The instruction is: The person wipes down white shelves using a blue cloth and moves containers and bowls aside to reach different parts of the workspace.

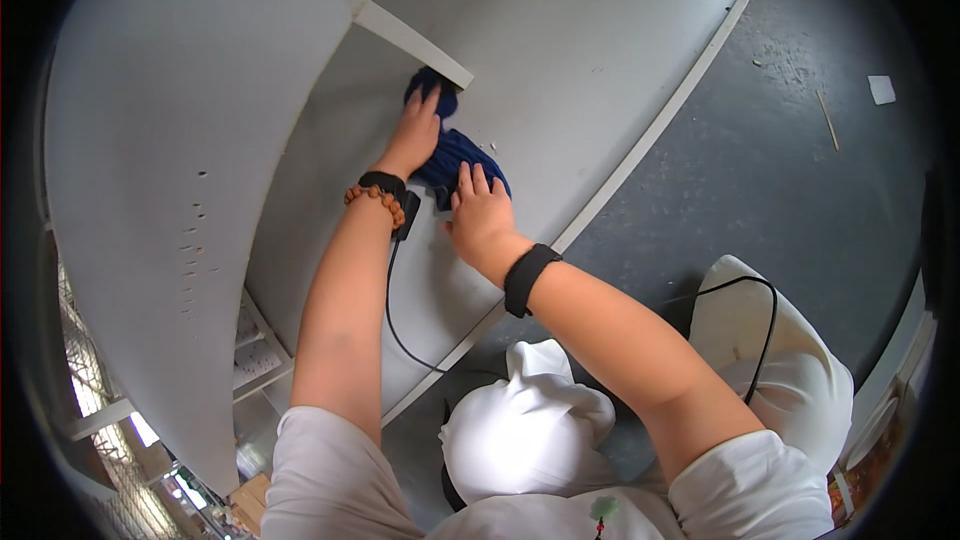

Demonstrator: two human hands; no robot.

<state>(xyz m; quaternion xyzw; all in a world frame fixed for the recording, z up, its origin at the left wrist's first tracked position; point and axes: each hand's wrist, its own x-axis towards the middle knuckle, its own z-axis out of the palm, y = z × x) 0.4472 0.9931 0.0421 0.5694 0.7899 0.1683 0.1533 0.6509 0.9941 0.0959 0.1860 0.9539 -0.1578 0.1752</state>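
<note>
A bunched dark blue cloth [469,154] lies on the grey panel [570,90] in front of me. Its far end is tucked up against a short white divider [416,45]. My left hand [416,131] presses on that far part, index and middle fingers spread over the fabric. Lower and to the right, my right hand [484,217] rests on the near end, palm down with its fingers slightly apart. Whether the right fingers grip the fabric is hidden under the hand. Both wrists wear black straps; a brown bead bracelet [375,199] circles the left.
A tall grey board [172,127] with a row of small holes rises on the left. The panel's raised white edge [660,116] borders the dark floor [697,187]. A black cable [390,315] hangs from my left wrist. A white scrap [882,89] and thin stick [827,120] lie on the floor.
</note>
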